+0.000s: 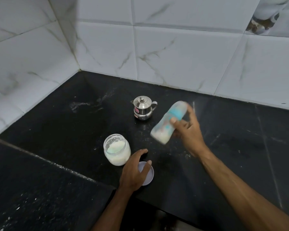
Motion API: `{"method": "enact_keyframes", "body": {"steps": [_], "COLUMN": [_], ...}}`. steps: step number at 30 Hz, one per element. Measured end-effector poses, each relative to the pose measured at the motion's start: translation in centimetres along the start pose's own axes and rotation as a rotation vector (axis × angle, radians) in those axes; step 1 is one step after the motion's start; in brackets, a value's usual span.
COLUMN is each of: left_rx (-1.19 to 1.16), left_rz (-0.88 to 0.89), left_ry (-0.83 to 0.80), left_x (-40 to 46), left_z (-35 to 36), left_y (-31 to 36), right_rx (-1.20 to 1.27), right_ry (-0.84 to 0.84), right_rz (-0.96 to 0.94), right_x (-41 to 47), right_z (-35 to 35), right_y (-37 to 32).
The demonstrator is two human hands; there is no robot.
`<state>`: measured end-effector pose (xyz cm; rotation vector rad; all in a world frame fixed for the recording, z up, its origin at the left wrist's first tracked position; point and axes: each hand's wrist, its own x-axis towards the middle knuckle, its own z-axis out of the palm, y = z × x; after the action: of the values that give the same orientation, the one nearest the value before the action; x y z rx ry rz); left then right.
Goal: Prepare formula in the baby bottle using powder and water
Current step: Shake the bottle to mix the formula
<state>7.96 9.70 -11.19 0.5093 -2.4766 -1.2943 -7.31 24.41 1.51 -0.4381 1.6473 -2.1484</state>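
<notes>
My right hand (pixel 188 129) grips a baby bottle (pixel 167 123) in the air above the black counter. The bottle is tilted and blurred, with a teal collar toward the upper right and whitish liquid in its lower end. An open glass jar of white powder (pixel 116 149) stands on the counter at centre left. My left hand (pixel 134 170) rests just right of the jar, fingers spread over a pale lavender lid (pixel 148 175) lying flat on the counter. A small steel jug with a lid (pixel 143 107) stands behind, near the wall.
The black stone counter (pixel 73 124) meets white marble-patterned wall tiles (pixel 182 55) at the back and left. White powder specks and smears dot the counter. The counter's front edge steps down near the bottom centre.
</notes>
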Motion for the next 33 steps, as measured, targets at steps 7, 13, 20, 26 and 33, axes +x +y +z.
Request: {"method": "enact_keyframes", "body": {"steps": [7,13,20,26,33], "left_rx": [0.026,-0.007,0.015,0.024,0.002], "left_rz": [-0.017,-0.009,-0.016,-0.024,-0.014], "left_ry": [-0.012,0.000,-0.009,0.001,-0.002], "left_x": [0.1,0.0,0.0,-0.1,0.0], "left_z": [0.1,0.1,0.1,-0.1,0.1], "left_y": [-0.1,0.1,0.0,0.2,0.1], "right_rx": [-0.204,0.121,0.007,-0.142,0.096], "right_ry": [-0.327,-0.006,-0.063,-0.206,0.033], "right_rz": [0.074,-0.030,0.006,0.052,-0.049], "right_x": [-0.8,0.7,0.1,-0.5,0.9], "right_z": [0.4,0.4,0.5,0.3,-0.2], "right_y": [-0.3,-1.1,-0.4,-0.3,-0.9]}}
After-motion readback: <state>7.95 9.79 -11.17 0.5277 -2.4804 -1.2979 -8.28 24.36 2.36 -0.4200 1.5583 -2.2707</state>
